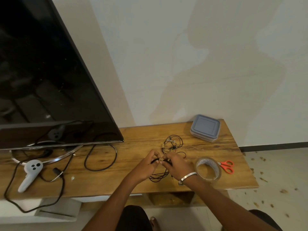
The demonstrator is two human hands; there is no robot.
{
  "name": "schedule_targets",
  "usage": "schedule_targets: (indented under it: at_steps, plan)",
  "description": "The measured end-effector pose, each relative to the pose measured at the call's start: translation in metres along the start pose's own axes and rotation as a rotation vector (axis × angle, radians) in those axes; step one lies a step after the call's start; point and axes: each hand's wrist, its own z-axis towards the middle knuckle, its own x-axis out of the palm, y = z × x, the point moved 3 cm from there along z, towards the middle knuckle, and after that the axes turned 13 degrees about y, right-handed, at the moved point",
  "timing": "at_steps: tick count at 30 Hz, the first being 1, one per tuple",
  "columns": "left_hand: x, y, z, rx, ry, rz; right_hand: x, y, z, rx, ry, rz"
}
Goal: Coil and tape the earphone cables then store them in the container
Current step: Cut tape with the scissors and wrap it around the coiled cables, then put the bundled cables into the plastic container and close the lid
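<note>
At the far left of the long wooden table (pixel 116 174), a white hand controller (pixel 30 172) lies among loose black power cords (pixel 100 157) below the dark flat television screen (pixel 41 72). That clutter belongs to the set, not the job, and it hems the work in on that side.

Just right of the loose cord loop, the left hand (pixel 146 165) pinches a thin black earphone cable coil (pixel 160 170), fingers curled closed on the bundle. The right hand (pixel 178 165), wearing a metal bangle, meets it fingertip to fingertip, also closed on the coil; it seems to be pressing a bit of tape around the strands, though the tape piece is too small to be sure. Both hands hold the bundle just over the table so the loops hang free and do not spring apart.

Behind the hands lies another black earphone set with pale tape bands (pixel 172 145), apparently already bound. The clear brown tape roll (pixel 208 169) stands just beside the right wrist, and the orange-handled scissors (pixel 226 166) just beyond it, both within easy reach for another strip.

The grey lidded plastic container (pixel 205 128) sits at the far right back corner, lid on, near the table's edge. Bare wood lies between it and the hands, so the way there is open; the lid needs lifting first.
</note>
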Motion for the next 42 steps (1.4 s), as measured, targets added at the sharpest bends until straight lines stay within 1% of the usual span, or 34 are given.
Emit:
schedule_targets:
  at_steps: [5, 9, 14, 18, 20, 23, 26, 28, 30, 32, 35, 37, 39, 42]
  plan:
    - [0.001, 0.025, 0.003, -0.07, -0.043, 0.042, 0.026, -0.006, 0.018, -0.014, 0.052, 0.028]
    - [-0.003, 0.06, 0.007, -0.138, -0.109, 0.136, 0.048, -0.008, 0.036, 0.044, 0.092, 0.009]
    - [-0.011, 0.095, 0.016, -0.187, -0.249, 0.304, 0.072, -0.01, 0.06, 0.107, 0.201, -0.033]
    - [-0.015, 0.117, 0.023, -0.277, -0.36, 0.409, 0.079, -0.019, 0.068, 0.138, 0.26, -0.103]
    - [-0.017, 0.12, 0.025, -0.334, -0.404, 0.458, 0.076, -0.024, 0.069, 0.134, 0.274, -0.08]
    - [-0.023, 0.119, 0.028, -0.352, -0.448, 0.465, 0.061, -0.03, 0.068, 0.11, 0.276, -0.069]
    - [-0.026, 0.109, 0.034, -0.39, -0.411, 0.458, 0.029, -0.041, 0.066, 0.097, 0.199, -0.057]
    - [-0.025, 0.096, 0.039, -0.394, -0.415, 0.446, -0.002, -0.05, 0.064, 0.116, 0.082, -0.035]
    - [-0.02, 0.076, 0.049, -0.301, -0.435, 0.44, -0.037, -0.066, 0.062, 0.133, -0.067, -0.04]
    - [-0.011, 0.053, 0.066, -0.152, -0.455, 0.414, -0.069, -0.085, 0.057, 0.166, -0.211, -0.117]
    - [0.008, 0.017, 0.1, 0.012, -0.446, 0.29, -0.108, -0.117, 0.047, 0.268, -0.381, -0.229]
    - [0.021, -0.008, 0.126, 0.09, -0.43, 0.19, -0.124, -0.134, 0.039, 0.389, -0.414, -0.27]
    - [0.035, -0.026, 0.151, 0.12, -0.417, 0.132, -0.133, -0.15, 0.032, 0.491, -0.411, -0.298]
    - [0.051, -0.047, 0.184, 0.07, -0.352, 0.023, -0.137, -0.169, 0.028, 0.512, -0.356, -0.31]
